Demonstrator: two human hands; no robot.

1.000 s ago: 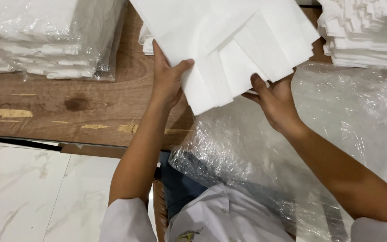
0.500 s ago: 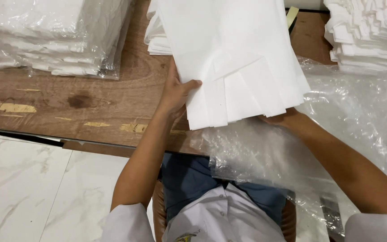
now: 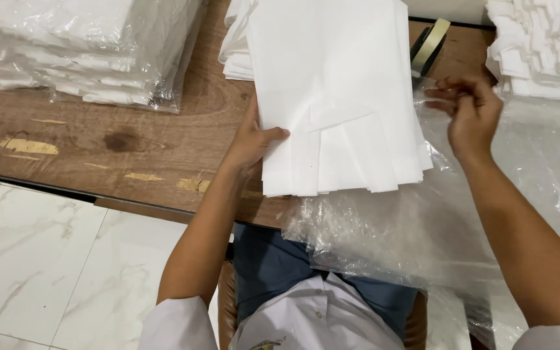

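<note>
At the lower middle of the frame sit the person's lap and white shirt [image 3: 319, 324], with a crinkled clear plastic sheet [image 3: 390, 240] spilling over the counter [image 3: 131, 149] edge just above. From there both forearms reach up the frame onto the brown wooden counter.

Centre frame lies the stack of white folded sheets [image 3: 338, 97], flat on the counter with its near edge resting over the plastic. Its long axis runs from the near edge up toward the top of the frame, away from the person. The left hand [image 3: 254, 139] is at the stack's lower left corner, thumb pressed on top and fingers tucked under or beside the edge, so it grips the stack. The right hand [image 3: 468, 113] is just off the stack's right edge, apart from the sheets, with fingertips pinched on a fold of the clear plastic and lifted slightly. So the stack lies between the two hands, touching the left and near the right; the left is the nearer one.

Farther up, a roll of tape [image 3: 430, 42] stands on edge just beyond the right hand. Upper left holds bagged white bundles [image 3: 79, 45], and upper right another loose white pile [image 3: 539, 45].
</note>
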